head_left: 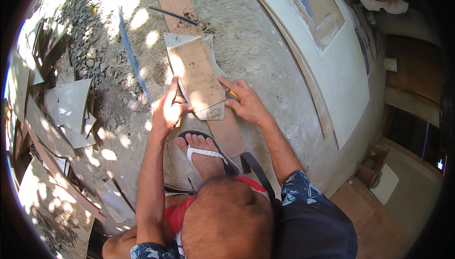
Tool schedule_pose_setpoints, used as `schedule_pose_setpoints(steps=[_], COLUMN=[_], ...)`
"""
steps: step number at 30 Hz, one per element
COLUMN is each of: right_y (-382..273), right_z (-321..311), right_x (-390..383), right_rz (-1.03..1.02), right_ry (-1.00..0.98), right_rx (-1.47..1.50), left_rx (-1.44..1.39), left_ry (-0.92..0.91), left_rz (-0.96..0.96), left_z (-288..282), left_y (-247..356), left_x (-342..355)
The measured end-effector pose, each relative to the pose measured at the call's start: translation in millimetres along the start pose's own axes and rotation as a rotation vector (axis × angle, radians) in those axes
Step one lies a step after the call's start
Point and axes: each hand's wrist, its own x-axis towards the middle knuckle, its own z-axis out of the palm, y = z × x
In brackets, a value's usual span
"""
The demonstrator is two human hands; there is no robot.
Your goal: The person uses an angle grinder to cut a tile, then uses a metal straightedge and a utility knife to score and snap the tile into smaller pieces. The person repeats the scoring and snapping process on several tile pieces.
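Note:
A tan rectangular piece of board (196,71) lies tilted on a greyish board piece (211,112), which rests across a long reddish-brown plank (225,133) on the ground. My left hand (168,108) holds the left edges of the stacked pieces, index finger along the side and thumb near the lower corner. On the other side my right hand (245,101) has its index fingertip and thumb at the right edge. A small yellow-orange thing (233,94) shows between those fingers; most of it is hidden. My sandalled foot (204,154) is just below the boards.
Broken board scraps (68,105) are heaped at left beside gravel (90,52). A blue strip (130,50) and a dark thin bar (173,15) lie on the ground. At right is a large white panel (332,78); another person's arm (374,3) shows at upper right.

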Motion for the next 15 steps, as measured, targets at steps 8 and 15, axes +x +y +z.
schedule_pose_setpoints(steps=[8, 15], right_y=[0, 0], right_z=[2, 2], right_x=[3, 6], right_rz=[0.018, -0.001], right_ry=[0.001, 0.005], right_rx=[-0.009, -0.036], left_rx=[0.024, -0.095], left_ry=[-0.001, 0.017], left_rz=[-0.120, -0.162], left_z=[-3, -5], left_y=[26, 27], left_x=[6, 4])
